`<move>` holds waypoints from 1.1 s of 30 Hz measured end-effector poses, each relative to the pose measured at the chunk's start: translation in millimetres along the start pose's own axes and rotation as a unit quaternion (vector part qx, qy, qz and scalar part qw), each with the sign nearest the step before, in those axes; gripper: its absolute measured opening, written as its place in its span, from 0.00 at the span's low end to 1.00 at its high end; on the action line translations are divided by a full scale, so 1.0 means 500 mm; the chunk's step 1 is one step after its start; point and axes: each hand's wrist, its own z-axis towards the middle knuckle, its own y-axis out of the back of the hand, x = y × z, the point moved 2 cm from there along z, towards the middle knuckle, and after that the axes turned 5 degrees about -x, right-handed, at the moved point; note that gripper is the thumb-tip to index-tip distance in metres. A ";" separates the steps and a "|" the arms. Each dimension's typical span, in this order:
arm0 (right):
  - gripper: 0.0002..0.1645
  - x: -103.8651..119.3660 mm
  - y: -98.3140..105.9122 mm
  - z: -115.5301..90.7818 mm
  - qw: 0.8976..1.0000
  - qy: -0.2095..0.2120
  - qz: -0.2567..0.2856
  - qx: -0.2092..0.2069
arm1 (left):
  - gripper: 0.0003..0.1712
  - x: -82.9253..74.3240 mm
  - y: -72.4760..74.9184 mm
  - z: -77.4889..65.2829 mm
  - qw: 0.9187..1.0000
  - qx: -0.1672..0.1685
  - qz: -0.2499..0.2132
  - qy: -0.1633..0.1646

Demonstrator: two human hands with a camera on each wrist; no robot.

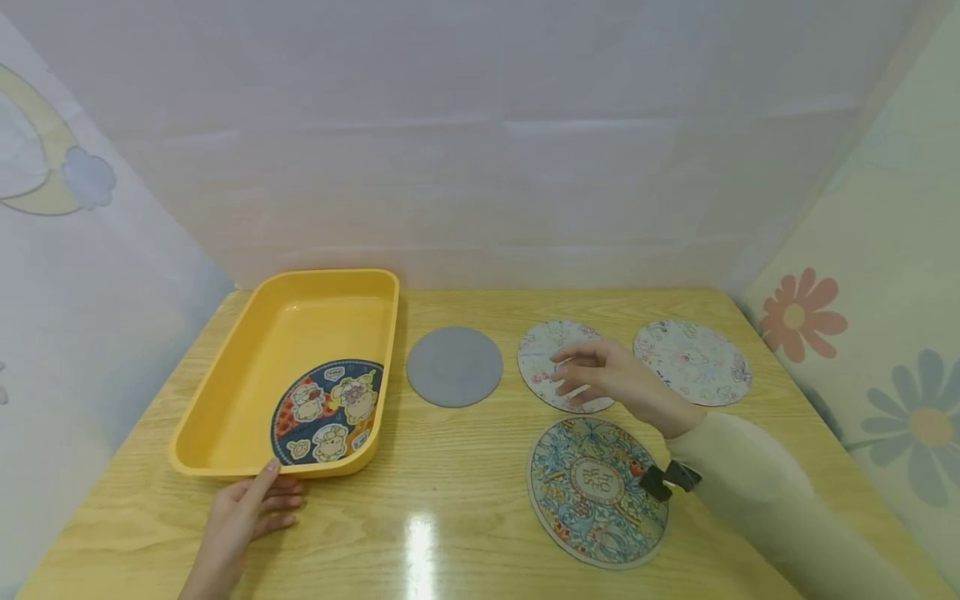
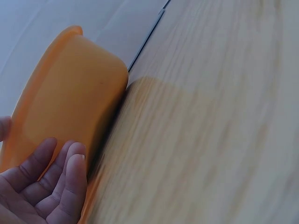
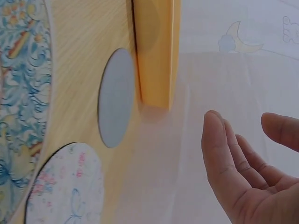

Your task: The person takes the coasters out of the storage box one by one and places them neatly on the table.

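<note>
A yellow plastic tray (image 1: 225, 375) stands at the left of the wooden table. My left hand (image 1: 243, 521) grips its near rim, the thumb over the edge and the fingers against the outer wall. Inside the tray's near right corner lies a round dark blue mat (image 1: 307, 433) with cartoon figures. My right hand (image 1: 611, 379) hovers with loosely bent fingers above a round white patterned mat (image 1: 536, 354), holding nothing. Nearer to me, below that hand, lies a larger round mat with a blue floral pattern (image 1: 555, 492).
A plain grey round mat (image 1: 454, 367) lies right of the tray. Another white patterned mat (image 1: 693, 362) is at the far right. Pale covered walls enclose the table's back and sides. A black clip (image 1: 667, 479) sits by the right sleeve.
</note>
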 end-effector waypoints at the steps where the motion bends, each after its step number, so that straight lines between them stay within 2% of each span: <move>1: 0.22 0.004 -0.001 0.005 1.000 0.005 -0.004 0.003 | 0.31 0.000 0.000 -0.001 1.000 0.000 0.000 -0.002; 5: 0.23 0.026 -0.006 0.019 1.000 0.016 -0.020 0.011 | 0.30 -0.003 -0.001 -0.003 1.000 0.001 -0.003 -0.009; 12: 0.24 0.064 -0.022 0.040 0.998 0.018 -0.051 0.024 | 0.29 -0.006 -0.001 -0.004 1.000 0.001 -0.002 0.001; 21: 0.24 0.109 -0.049 0.067 0.995 0.043 -0.080 0.041 | 0.29 -0.006 -0.002 -0.005 1.000 0.000 0.000 -0.003; 33: 0.21 0.151 -0.117 0.119 0.991 0.049 -0.103 0.068 | 0.27 -0.007 -0.002 -0.007 1.000 -0.001 -0.003 0.007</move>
